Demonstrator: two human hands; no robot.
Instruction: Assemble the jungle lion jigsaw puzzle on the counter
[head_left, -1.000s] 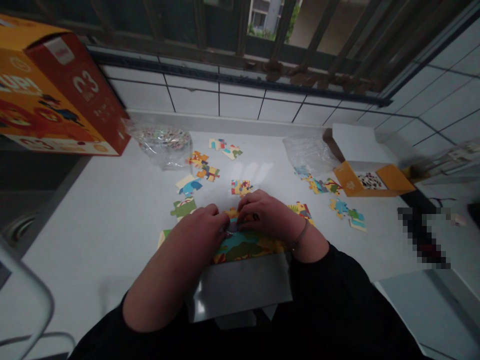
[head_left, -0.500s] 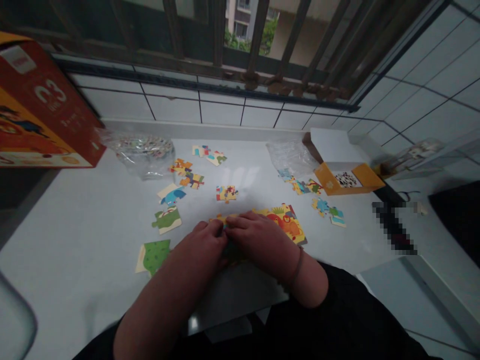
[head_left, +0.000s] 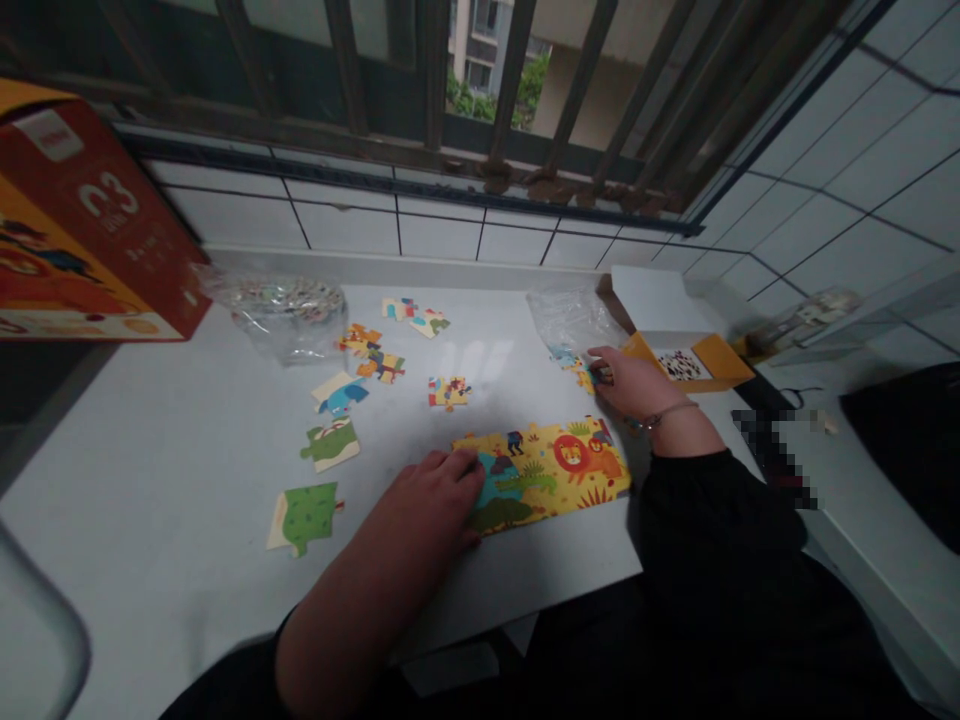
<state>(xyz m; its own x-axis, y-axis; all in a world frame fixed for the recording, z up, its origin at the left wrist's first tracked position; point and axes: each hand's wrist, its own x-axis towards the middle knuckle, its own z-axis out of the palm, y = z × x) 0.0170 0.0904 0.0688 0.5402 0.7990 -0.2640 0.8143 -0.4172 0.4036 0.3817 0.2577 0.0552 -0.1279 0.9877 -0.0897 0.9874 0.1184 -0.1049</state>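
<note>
A joined jigsaw puzzle strip (head_left: 555,478) lies flat near the counter's front edge, with lions, a crocodile and a pond printed on yellow. My left hand (head_left: 439,495) rests on its left end, fingers bent over the top and thumb by the lower edge, covering that end. Farther right, my right hand (head_left: 637,388) reaches down onto a few loose puzzle pieces (head_left: 564,356). Its fingers curl around a piece there, mostly hidden beneath them. A single puzzle piece (head_left: 448,391) lies just beyond the strip.
More loose pieces lie to the left, among them a green piece (head_left: 309,515) and a blue one (head_left: 341,393). A clear bag of pieces (head_left: 289,310) sits behind, beside a large red box (head_left: 112,215). At right stand a crumpled plastic bag (head_left: 570,315) and an open yellow box (head_left: 720,362).
My right hand has left the strip and moved right and away to the loose pieces. My left hand stays at the strip's left end, and more of the strip now shows.
</note>
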